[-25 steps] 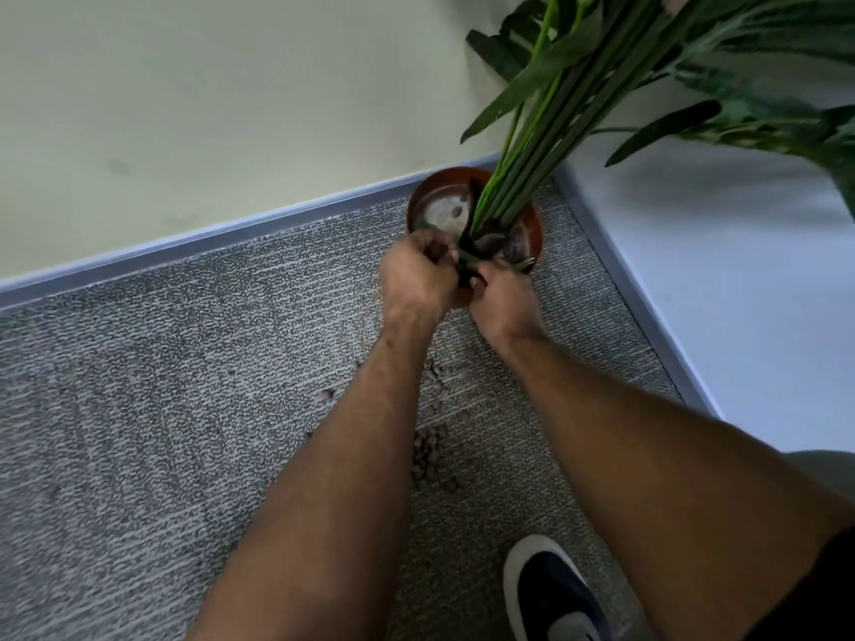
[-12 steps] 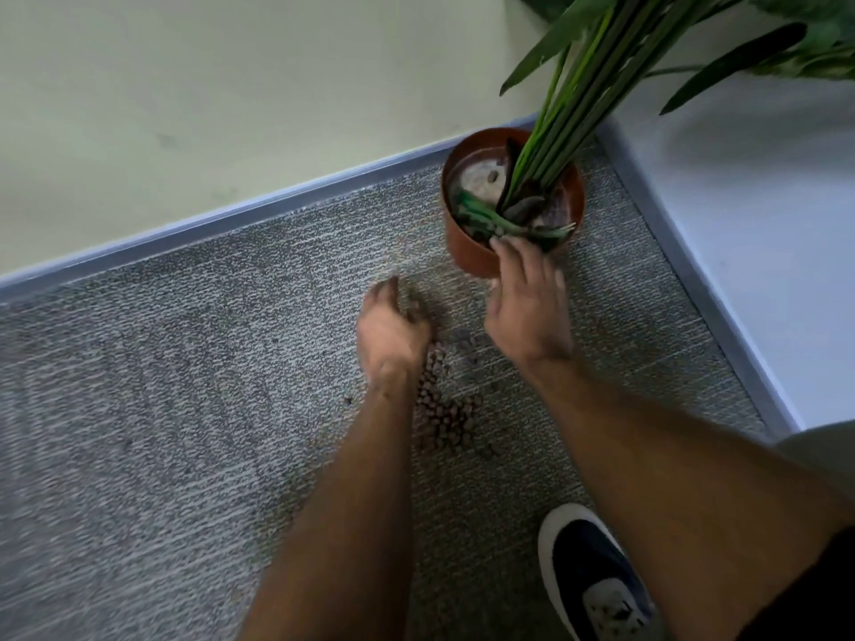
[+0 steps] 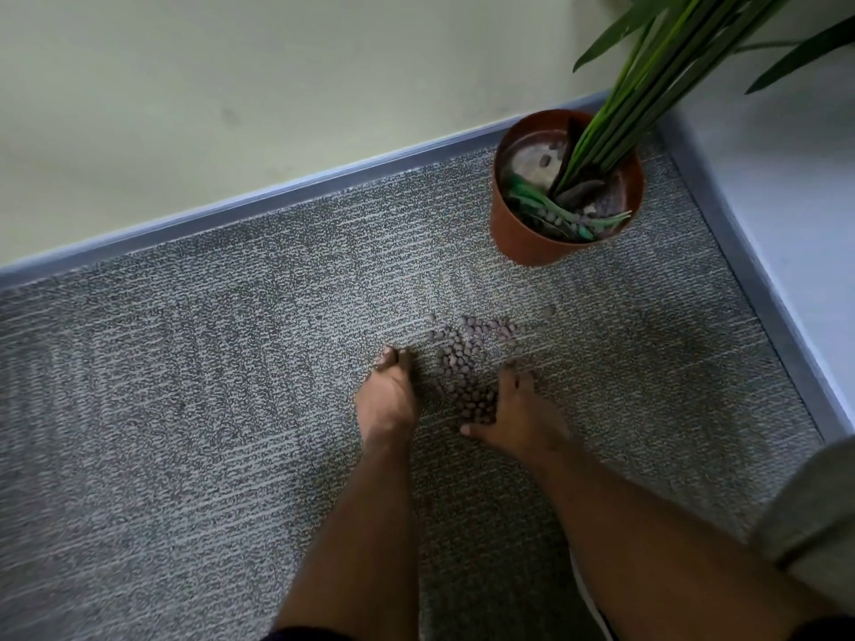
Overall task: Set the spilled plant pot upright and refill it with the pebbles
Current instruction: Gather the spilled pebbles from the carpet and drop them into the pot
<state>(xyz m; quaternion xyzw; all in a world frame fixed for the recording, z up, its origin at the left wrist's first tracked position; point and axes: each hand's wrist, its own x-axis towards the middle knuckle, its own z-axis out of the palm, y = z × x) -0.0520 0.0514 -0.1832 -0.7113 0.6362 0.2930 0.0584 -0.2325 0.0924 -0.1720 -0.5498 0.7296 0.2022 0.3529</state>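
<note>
The terracotta plant pot (image 3: 518,233) stands upright in the carpeted corner, with long green stems (image 3: 647,90) rising out of it and some pebbles inside. A patch of small brown pebbles (image 3: 462,363) lies on the grey carpet in front of it. My left hand (image 3: 388,400) rests on edge on the carpet just left of the pebbles, fingers together and cupped toward them. My right hand (image 3: 513,409) sits on the pile's right side, fingers curved over the nearest pebbles. Both hands bracket the pile; neither has lifted anything.
A pale wall with a blue-grey skirting (image 3: 277,196) runs along the back, and a light blue wall (image 3: 786,224) closes the right side. Leaves overhang the top right. A grey trouser leg (image 3: 814,515) shows at the right edge.
Both hands left the pot and dropped back to the carpet. The right hand came off the pot's rim to the pebbles' right side; the left hand settled at their left.
</note>
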